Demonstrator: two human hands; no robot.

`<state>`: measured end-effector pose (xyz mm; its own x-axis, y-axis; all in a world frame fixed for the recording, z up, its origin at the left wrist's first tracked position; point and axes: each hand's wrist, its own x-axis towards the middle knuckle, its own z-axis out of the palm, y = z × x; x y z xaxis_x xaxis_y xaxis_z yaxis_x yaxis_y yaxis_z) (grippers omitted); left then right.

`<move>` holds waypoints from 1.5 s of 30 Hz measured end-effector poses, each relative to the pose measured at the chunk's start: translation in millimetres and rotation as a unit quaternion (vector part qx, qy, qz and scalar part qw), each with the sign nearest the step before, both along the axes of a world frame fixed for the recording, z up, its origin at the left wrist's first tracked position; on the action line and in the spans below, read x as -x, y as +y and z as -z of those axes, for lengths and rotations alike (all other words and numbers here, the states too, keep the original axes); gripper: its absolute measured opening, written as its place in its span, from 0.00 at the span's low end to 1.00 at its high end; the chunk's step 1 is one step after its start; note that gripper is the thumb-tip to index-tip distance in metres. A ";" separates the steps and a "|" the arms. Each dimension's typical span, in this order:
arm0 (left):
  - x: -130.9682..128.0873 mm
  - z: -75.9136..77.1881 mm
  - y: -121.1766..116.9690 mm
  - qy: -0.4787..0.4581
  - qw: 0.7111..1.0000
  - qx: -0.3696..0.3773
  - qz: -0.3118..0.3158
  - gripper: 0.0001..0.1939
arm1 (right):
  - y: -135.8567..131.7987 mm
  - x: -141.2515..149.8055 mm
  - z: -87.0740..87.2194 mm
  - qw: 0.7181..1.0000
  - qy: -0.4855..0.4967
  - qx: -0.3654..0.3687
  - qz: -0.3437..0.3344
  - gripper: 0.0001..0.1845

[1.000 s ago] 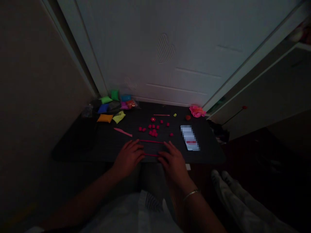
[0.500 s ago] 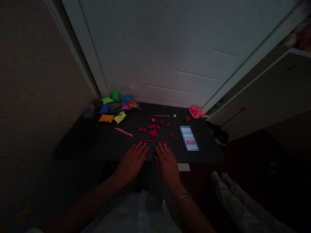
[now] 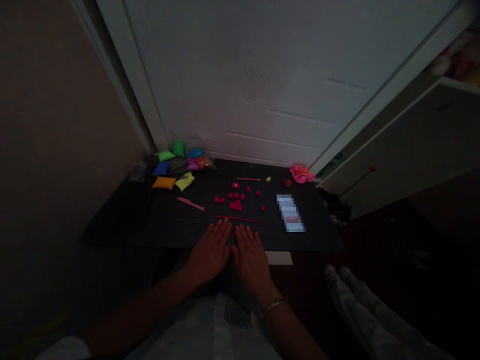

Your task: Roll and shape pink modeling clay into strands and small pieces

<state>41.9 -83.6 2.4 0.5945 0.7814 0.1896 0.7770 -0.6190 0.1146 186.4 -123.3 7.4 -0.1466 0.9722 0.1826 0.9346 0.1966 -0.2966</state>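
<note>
My left hand [image 3: 211,248] and my right hand [image 3: 249,252] lie flat side by side on the near edge of a black table [image 3: 157,225], fingers stretched out. Under their fingertips a short red clay strand is mostly hidden. Just beyond the fingers lies a long thin red clay strand [image 3: 235,218]. Farther back sit several small red clay pieces [image 3: 237,199] and a pink modelling tool [image 3: 190,203].
Several coloured clay packets [image 3: 176,165] are heaped at the table's back left. A pink clay flower [image 3: 301,174] sits at the back right, with a blurred card [image 3: 290,213] on the right. A white door stands behind. Pale slippers [image 3: 339,275] are on the floor at right.
Both hands have drawn together toward the middle and slid slightly nearer me, covering more of the short red strand. The long strand has not moved.
</note>
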 end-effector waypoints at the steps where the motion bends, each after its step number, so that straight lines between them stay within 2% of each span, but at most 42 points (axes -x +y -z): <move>1: 1.2 0.7 -0.6 0.000 1.000 -0.004 0.017 0.26 | -0.8 0.2 0.0 1.000 0.001 -0.002 -0.002 0.24; 3: 2.6 1.7 -1.6 -0.002 0.999 -0.010 0.032 0.26 | -2.1 1.1 0.0 1.000 0.003 -0.005 0.000 0.24; 8: 2.0 -1.6 3.3 -0.001 1.000 0.007 -0.020 0.26 | 0.7 4.2 -2.0 1.000 0.002 0.001 0.030 0.24; 13: 5.4 -2.4 1.1 0.007 1.000 0.006 0.012 0.26 | -6.9 4.8 0.8 0.999 0.000 0.002 0.039 0.25; 17: 3.9 -3.1 4.5 0.000 1.000 0.010 -0.022 0.26 | 0.4 5.4 1.2 0.998 -0.005 0.001 0.062 0.26; 21: 12.7 -3.4 8.3 -0.011 1.000 0.003 -0.001 0.25 | 8.5 -1.9 0.2 0.998 0.007 -0.021 0.052 0.25; 26: 20.3 -6.5 13.9 -0.054 0.998 0.006 -0.034 0.19 | 15.0 -13.8 -3.4 0.997 0.031 -0.058 0.039 0.19; 30: 13.2 -14.7 21.5 -0.073 0.996 0.037 -0.036 0.12 | 28.3 -16.8 -5.3 0.998 0.042 -0.044 0.025 0.12; 33: 10.3 -18.6 25.6 -0.083 0.995 0.038 -0.036 0.11 | 34.9 -16.2 -5.2 0.998 0.050 -0.034 0.024 0.10; 45: 8.4 -15.0 31.1 -0.096 0.995 0.003 -0.006 0.09 | 39.6 -7.9 -9.2 0.998 0.057 -0.006 0.020 0.10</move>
<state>33.5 -52.5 17.3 0.5382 0.7900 0.2937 0.7483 -0.6082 0.2648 194.3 -83.6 16.6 -0.0849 0.9745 0.2078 0.9022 0.1637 -0.3989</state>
